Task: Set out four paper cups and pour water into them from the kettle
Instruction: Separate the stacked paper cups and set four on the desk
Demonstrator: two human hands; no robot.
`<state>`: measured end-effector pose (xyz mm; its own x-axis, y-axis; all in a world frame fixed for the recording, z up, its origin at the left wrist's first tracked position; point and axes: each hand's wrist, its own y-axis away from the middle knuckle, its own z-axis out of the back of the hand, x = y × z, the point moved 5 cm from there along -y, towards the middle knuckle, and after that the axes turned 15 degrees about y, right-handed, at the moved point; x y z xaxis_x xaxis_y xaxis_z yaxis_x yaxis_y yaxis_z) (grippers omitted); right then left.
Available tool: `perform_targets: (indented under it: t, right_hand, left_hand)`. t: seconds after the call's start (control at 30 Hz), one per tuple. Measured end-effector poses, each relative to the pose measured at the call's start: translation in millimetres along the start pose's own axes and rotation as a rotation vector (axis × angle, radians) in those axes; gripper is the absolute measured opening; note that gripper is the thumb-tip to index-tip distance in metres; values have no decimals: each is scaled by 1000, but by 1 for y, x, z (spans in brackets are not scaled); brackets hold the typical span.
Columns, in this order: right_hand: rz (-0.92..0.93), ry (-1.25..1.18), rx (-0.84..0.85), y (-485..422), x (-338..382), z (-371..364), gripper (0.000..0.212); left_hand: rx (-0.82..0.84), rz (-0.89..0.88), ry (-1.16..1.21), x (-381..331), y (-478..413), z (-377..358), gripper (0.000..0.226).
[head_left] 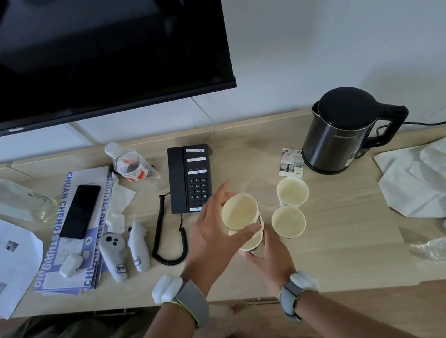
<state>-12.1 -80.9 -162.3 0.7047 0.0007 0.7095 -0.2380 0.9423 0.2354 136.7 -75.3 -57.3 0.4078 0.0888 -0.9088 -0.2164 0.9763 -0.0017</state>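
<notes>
Desk [341, 223], prob. wood: kettle [336, 133], paper cups [292, 191], phone [189, 178], TV [79, 45]

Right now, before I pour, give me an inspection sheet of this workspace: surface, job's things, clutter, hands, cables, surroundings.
Surface: wooden desk, no spill seen.
Job's things: kettle on its base, lid shut; rear cup and front cup standing, looking empty; upper cup nested in lower cup.
Clutter: telephone, smartphone on booklets, bottle, controllers, papers, white cloth.
Hands: left hand grips upper cup; right hand grips lower cup.
Cables: coiled cord by telephone; kettle cord runs right.
Surroundings: television above desk; white wall.
</notes>
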Motion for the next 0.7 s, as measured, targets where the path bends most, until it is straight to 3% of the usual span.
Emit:
perform_targets:
  t: [0.23,0.7]
  right_hand:
    - [-27,-39,-2,-4,-5,-8,61]
    - [-25,-89,15,9,-33,-13,70]
  left_hand:
    - [-100,-32,39,-6,-23,8,93]
    - [-49,132,-44,38,-65,-47,100]
